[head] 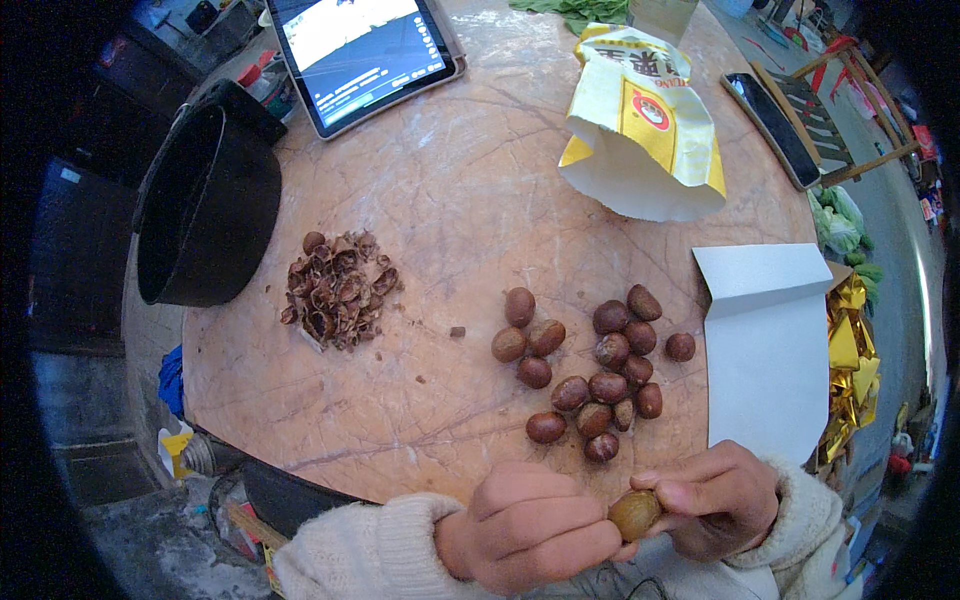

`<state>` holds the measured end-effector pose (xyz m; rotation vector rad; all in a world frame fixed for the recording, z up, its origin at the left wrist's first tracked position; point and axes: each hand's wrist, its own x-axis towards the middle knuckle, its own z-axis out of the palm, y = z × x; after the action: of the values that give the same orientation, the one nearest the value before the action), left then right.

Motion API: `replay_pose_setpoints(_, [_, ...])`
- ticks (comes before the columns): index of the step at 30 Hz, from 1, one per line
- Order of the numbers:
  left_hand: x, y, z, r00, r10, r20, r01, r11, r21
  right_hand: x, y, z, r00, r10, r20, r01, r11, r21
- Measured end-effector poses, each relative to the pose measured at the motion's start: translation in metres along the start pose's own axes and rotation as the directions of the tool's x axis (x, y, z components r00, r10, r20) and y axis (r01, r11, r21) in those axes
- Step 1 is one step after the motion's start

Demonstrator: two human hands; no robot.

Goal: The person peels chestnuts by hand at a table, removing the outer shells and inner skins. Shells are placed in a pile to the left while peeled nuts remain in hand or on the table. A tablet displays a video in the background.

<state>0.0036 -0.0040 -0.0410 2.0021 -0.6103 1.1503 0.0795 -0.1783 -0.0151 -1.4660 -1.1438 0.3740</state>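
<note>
A peeled, yellow-brown chestnut kernel [634,515] is between my two hands near the table's front edge. The fingertips of my right hand [712,499] grip it from the right. My left hand [536,525] is curled, and its fingers press on the kernel's left side; part of the kernel is hidden behind them. Just beyond my hands lie several unpeeled brown chestnuts [607,387], loosely grouped. Farther left is a heap of broken chestnut shells [341,289], with one whole-looking chestnut [313,241] at its upper edge.
A black pot [217,210] stands at the table's left edge. A lit tablet [367,64] and an opened yellow-and-white paper bag [645,142] are at the back. A phone [772,131] lies at the right edge. Nearer on the right is a folded white sheet [765,360] beside gold foil [853,367].
</note>
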Motion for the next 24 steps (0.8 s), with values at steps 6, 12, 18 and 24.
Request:
replay_pose_setpoints(6, [-0.001,0.028,-0.009,0.988,-0.140,0.073,0.127,0.980,0.153,-0.001,0.003,0.003,0.998,0.060,0.003,-0.060,0.991,0.117])
replay_pose_setpoints(12, [-0.011,0.018,-0.004,0.989,0.116,0.088,-0.138,0.943,0.302,0.001,-0.003,0.008,0.966,0.238,-0.096,-0.223,0.963,0.151])
replay_pose_setpoints(18, [0.000,0.017,-0.045,0.986,-0.158,-0.056,0.149,0.671,0.727,-0.002,-0.004,0.014,0.883,0.443,-0.154,-0.341,0.832,0.438])
replay_pose_setpoints(24, [0.001,-0.016,-0.088,0.833,-0.539,-0.123,0.271,0.205,0.940,0.001,-0.007,0.014,0.832,0.551,-0.060,-0.439,0.721,0.536])
